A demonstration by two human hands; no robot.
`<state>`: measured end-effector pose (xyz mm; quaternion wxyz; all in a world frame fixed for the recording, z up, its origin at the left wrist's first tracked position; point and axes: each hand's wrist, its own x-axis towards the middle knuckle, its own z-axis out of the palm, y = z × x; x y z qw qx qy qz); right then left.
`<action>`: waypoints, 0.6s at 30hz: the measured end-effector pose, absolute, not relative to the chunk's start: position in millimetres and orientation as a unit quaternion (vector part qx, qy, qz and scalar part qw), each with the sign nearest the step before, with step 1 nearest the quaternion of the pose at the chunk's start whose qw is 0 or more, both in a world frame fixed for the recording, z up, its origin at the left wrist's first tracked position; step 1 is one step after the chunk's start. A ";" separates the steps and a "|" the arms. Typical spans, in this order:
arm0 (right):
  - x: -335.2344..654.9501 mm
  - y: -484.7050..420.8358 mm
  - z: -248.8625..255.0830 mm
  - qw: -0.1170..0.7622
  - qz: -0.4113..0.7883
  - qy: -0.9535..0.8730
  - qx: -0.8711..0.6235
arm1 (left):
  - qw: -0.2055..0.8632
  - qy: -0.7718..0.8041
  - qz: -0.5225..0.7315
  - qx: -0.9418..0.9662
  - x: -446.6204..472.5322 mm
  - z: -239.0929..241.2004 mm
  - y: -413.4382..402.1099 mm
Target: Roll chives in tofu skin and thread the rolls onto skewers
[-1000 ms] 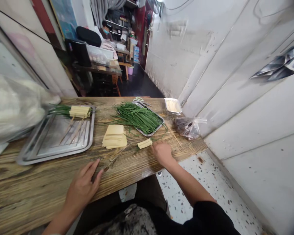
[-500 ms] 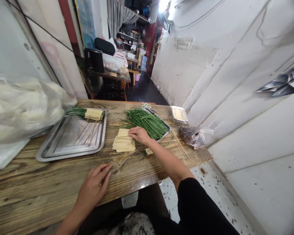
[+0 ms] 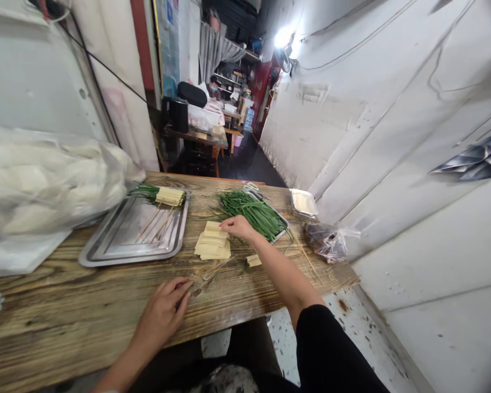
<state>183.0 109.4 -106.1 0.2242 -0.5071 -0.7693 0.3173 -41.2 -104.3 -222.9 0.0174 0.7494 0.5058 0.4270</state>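
My right hand [image 3: 238, 226] reaches forward over a stack of pale yellow tofu sheets [image 3: 211, 248]. Its fingertips pinch the right edge of the top sheet. My left hand [image 3: 167, 305] hovers near the table's front, fingers loosely curved and thumb apart, with nothing visible in it. A thin skewer [image 3: 215, 275] lies between the left hand and the stack. Partly behind my right forearm is a rolled tofu sheet [image 3: 253, 261] with green ends showing. Long green chives [image 3: 251, 213] are heaped on a tray just beyond my right hand.
On the left, a metal tray [image 3: 133, 254] holds skewered tofu rolls [image 3: 170, 196] with chives. A large plastic bag [image 3: 45, 185] bulges beside it. To the right are loose skewers [image 3: 309, 256], a foil container [image 3: 304, 203] and a dark-filled bag [image 3: 327, 239]. Scissors [image 3: 251, 186] lie behind the chives. A person sits far back.
The camera view has shifted, so the table's contents appear slightly lower and further right. My right hand stays at the top tofu sheet; my left hand has hardly moved.
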 end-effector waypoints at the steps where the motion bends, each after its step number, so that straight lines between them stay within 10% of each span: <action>1: 182.2 109.2 -104.5 0.239 0.312 -0.760 -0.518 | 0.017 0.506 0.428 0.749 -41.4 -224.8 -104.0; 10: 163.5 34.2 -118.4 0.366 0.190 -0.776 -0.478 | -0.102 0.565 0.474 0.668 -47.5 -207.4 -118.4; 18: 195.0 -61.6 -144.8 0.138 0.125 -0.930 -0.318 | -0.102 0.406 0.313 0.853 -65.6 -235.5 -122.6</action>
